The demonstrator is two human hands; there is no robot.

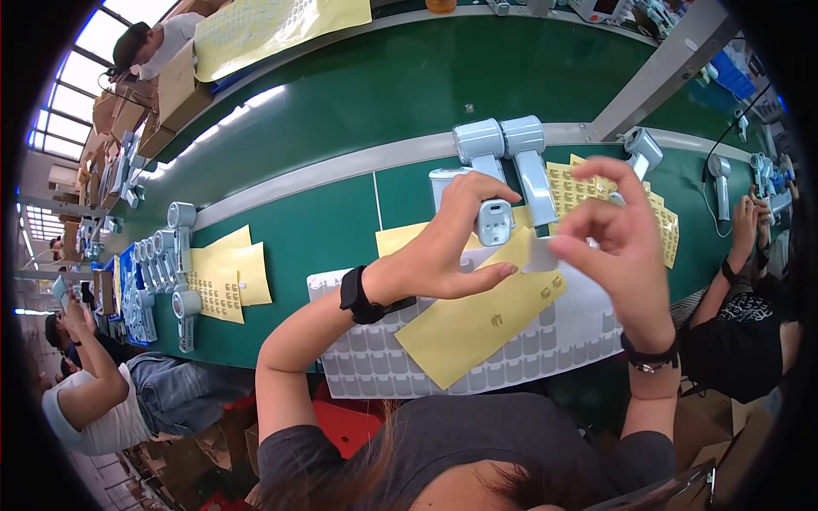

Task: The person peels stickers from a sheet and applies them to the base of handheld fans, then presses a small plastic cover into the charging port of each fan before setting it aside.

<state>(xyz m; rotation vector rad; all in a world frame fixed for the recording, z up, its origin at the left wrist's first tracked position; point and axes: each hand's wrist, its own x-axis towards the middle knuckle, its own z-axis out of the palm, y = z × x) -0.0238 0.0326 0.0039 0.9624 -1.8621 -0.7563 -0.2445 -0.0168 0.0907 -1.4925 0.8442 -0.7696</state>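
Green bench point(328, 221) spans the frame, and right of its centre the left hand point(439, 249) grasps a device point(496, 223) seemingly end-on to the camera, while the right hand point(625, 264), farther off, pinches a pale label point(538, 255) just lower right of that end.

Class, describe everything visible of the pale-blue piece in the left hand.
Just right of mid-picture, the pale-blue piece shows a smooth, plastic-looking, rounded oblong end facing the camera, with a dark slot near its top and small marks or holes below. The left hand holds it, fingers curled around its upper side, thumb spread out below. Its extent behind the hand is hidden.
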